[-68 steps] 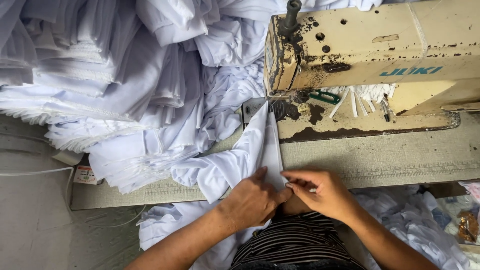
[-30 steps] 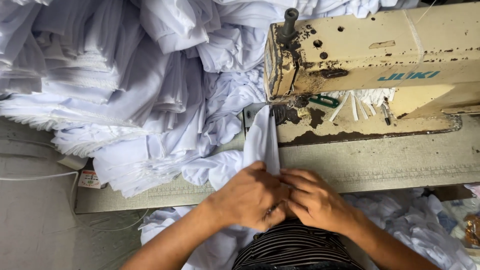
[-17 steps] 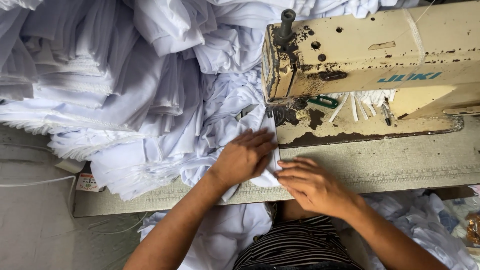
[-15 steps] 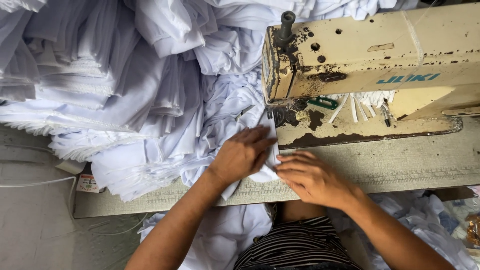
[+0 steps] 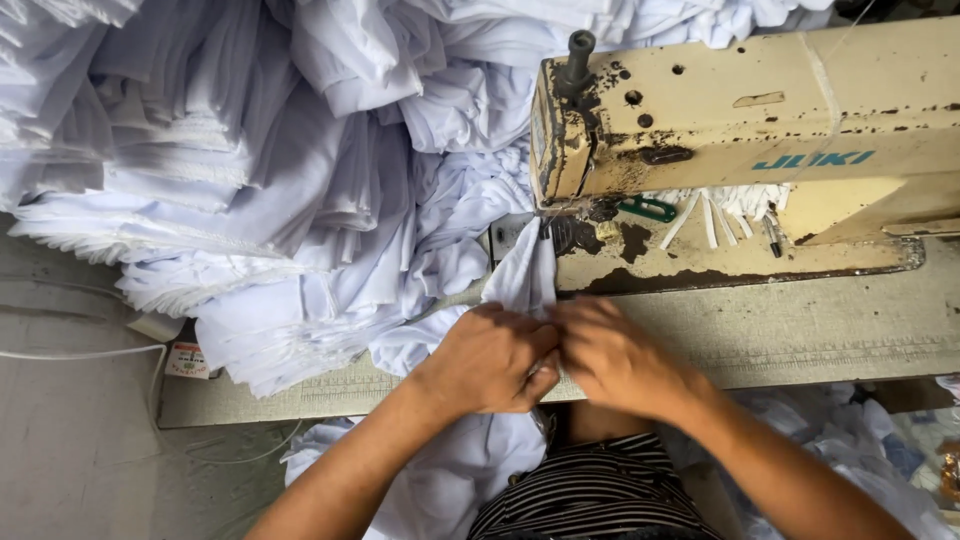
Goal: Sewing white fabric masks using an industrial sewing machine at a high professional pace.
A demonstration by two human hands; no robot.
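Observation:
A strip of white cloth (image 5: 528,275) runs from under the head of a worn cream sewing machine (image 5: 740,120) toward me across the table. My left hand (image 5: 490,358) and my right hand (image 5: 615,355) meet side by side over the near end of that strip, fingers pinched on the white cloth. The cloth hangs down over the table's front edge into my lap (image 5: 455,470). The needle area is in shadow under the machine head.
A big heap of folded and crumpled white garments (image 5: 250,180) fills the table's left and back. The grey table top (image 5: 800,330) lies right of my hands. Small green scissors (image 5: 648,208) and white strips rest on the machine bed. More cloth lies at lower right.
Both hands slid up toward the machine about half a second ago, then drew back toward me. They are closed together on the cloth near the table edge again.

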